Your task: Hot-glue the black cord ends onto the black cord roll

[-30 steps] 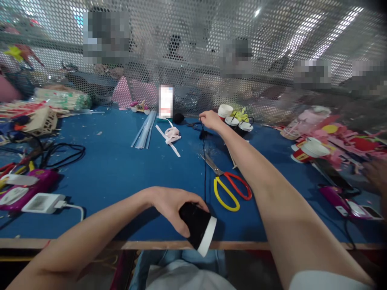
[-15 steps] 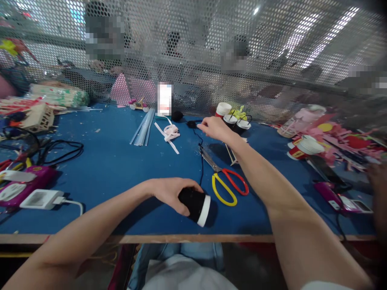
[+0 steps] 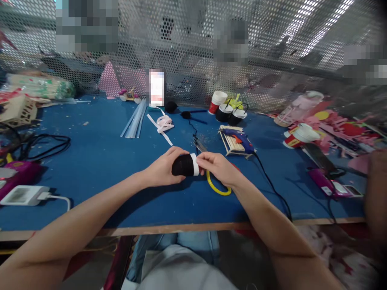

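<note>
At centre frame the left hand (image 3: 161, 171) is closed around the body of a black paper cup (image 3: 184, 165) held on its side just above the blue table (image 3: 99, 161), while the right hand (image 3: 216, 167) pinches the cup's white rim with its fingertips. The cup shows no cut, glue or added part, so the work on it appears barely begun. The scissors (image 3: 216, 186) lie under the right hand and the glue gun (image 3: 238, 139) rests just beyond, right of centre, neither being held.
</note>
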`<state>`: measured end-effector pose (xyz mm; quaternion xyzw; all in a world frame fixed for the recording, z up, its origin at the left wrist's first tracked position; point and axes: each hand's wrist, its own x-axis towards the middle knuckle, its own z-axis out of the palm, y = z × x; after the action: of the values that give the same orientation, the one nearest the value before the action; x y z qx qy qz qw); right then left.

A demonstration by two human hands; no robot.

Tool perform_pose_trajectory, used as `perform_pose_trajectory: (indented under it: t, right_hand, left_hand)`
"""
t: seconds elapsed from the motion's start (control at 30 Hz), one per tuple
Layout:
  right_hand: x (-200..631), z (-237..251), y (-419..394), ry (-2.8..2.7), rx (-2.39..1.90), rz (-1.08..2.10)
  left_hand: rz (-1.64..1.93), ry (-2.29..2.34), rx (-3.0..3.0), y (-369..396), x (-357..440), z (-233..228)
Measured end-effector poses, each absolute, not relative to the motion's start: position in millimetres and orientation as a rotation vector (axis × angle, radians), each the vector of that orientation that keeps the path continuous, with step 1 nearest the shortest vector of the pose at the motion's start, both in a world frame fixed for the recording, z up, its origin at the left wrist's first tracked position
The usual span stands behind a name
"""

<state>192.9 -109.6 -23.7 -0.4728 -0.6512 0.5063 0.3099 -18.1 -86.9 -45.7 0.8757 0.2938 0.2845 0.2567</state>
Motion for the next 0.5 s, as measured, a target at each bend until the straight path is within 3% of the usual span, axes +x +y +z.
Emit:
perform_pose_trajectory:
  t: [0.5]
  right_hand:
    - [187.9, -31.5, -113.0, -1.695, -1.257, 1.387]
  left_hand:
    - [0.791, 0.828, 2.590, -86.0, -15.6, -54.2]
